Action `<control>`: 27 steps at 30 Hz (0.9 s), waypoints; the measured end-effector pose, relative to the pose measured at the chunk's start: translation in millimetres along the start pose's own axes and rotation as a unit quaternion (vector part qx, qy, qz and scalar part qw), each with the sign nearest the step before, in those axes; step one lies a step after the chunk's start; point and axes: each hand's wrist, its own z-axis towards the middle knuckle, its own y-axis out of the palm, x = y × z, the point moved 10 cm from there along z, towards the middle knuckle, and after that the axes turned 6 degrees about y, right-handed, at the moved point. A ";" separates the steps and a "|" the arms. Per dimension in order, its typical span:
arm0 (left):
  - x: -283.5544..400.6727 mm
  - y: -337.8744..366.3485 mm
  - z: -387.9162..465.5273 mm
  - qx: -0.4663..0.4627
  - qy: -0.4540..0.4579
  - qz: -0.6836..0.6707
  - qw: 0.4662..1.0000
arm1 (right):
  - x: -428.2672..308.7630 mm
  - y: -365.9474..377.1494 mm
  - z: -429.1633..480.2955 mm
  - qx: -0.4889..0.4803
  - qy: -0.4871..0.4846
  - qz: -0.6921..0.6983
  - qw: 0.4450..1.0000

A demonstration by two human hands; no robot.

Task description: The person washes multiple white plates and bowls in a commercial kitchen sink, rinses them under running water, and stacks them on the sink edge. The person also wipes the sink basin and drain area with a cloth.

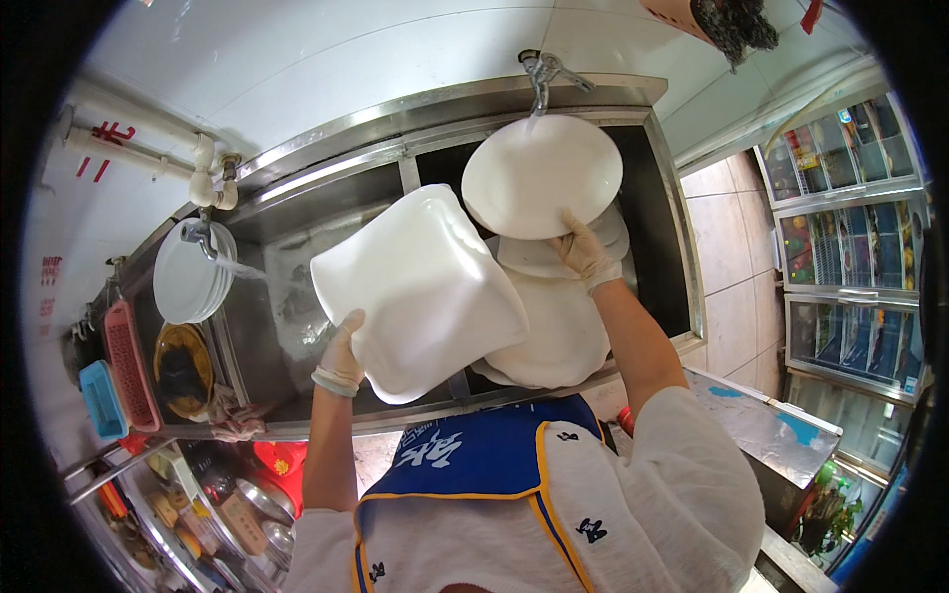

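My gloved left hand (344, 350) grips the near left edge of a large, wavy-edged white dish (419, 293), tilted above the middle of the steel sink. My gloved right hand (586, 250) holds the near rim of an oval white plate (543, 176) beneath the right metal tap (545, 78). Below and between them, several scalloped white plates (560, 326) lie stacked over the right basin. Water runs from the left tap (199, 236) into the left basin, where water (304, 296) stands with some foam.
A stack of white plates (189, 270) stands at the sink's left end, beside a brown bowl (183, 370) with something dark in it. Pink (132, 367) and blue (104, 400) plastic baskets hang further left. A pinkish cloth (236, 419) lies on the near rim. Glass-doored refrigerators (849, 248) stand right.
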 end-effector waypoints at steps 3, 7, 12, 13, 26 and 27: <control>-1.6 2.9 -2.4 0.003 -0.014 -0.015 1.000 | -18.4 29.6 -3.4 -0.049 -0.024 -0.043 0.998; 2.4 10.4 -4.8 -0.006 -0.007 -0.002 1.000 | -40.2 43.4 -16.7 0.000 -0.062 -0.062 0.996; 1.9 11.9 -5.6 -0.017 -0.006 -0.012 1.000 | -54.3 59.4 -74.0 0.002 -0.093 -0.162 0.982; 1.1 12.6 -4.6 -0.025 -0.006 -0.021 0.999 | -58.5 53.0 -84.6 0.057 -0.098 -0.183 0.977; -1.7 12.9 -0.5 -0.060 -0.017 -0.027 0.998 | -53.4 223.3 -232.6 0.086 -0.431 -0.885 0.153; -2.3 12.2 -0.1 -0.057 -0.018 -0.022 0.998 | -51.2 229.8 -231.8 0.085 -0.440 -0.882 0.143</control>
